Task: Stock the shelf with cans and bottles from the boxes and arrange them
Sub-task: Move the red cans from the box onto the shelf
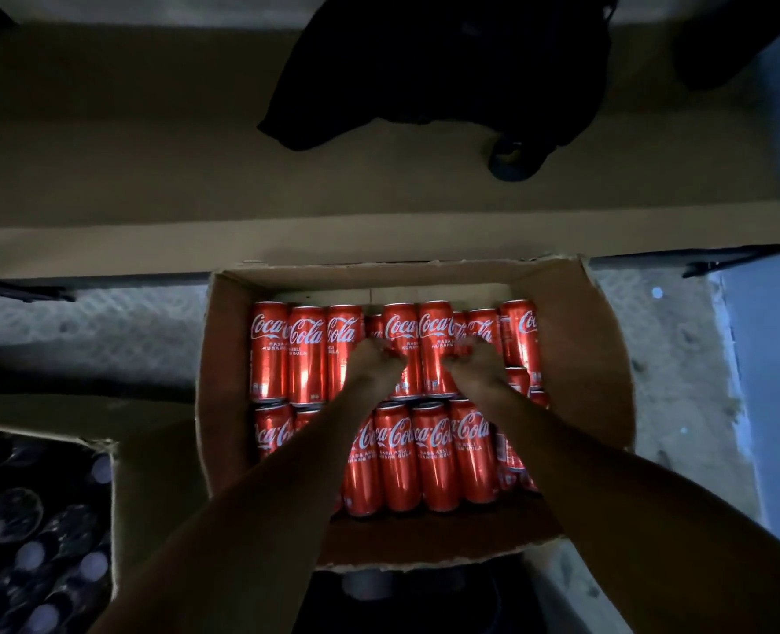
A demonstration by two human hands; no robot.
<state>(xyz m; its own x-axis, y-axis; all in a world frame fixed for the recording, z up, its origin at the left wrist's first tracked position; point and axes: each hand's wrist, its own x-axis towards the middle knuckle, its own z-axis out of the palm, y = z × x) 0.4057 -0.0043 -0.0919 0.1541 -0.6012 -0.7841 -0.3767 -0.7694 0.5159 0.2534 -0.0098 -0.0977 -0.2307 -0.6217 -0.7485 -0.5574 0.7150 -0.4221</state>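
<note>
At the lower left of the frame a second box [104, 455] holds dark round tops, too dim to name. In the middle sits the open cardboard box [607, 359] with red cola cans [306, 354] lying on their sides in two rows, their long axes running from the top of the frame to the bottom.

The left hand [372, 359] reaches into the upper row, its fingers [379, 343] curled down around a can that sits lower than its neighbours. Whether they have a firm hold cannot be told, since the hand hides the contact.

Just right of it, with two cans showing between, the right hand [477, 356] does the same over another sunken can.

Both hands are equally near. The cans lie directly under the fingers, so the lift is probably straight up and toward the pale shelf board [150, 176] across the upper frame, where dark cloth [424, 70] lies.
</note>
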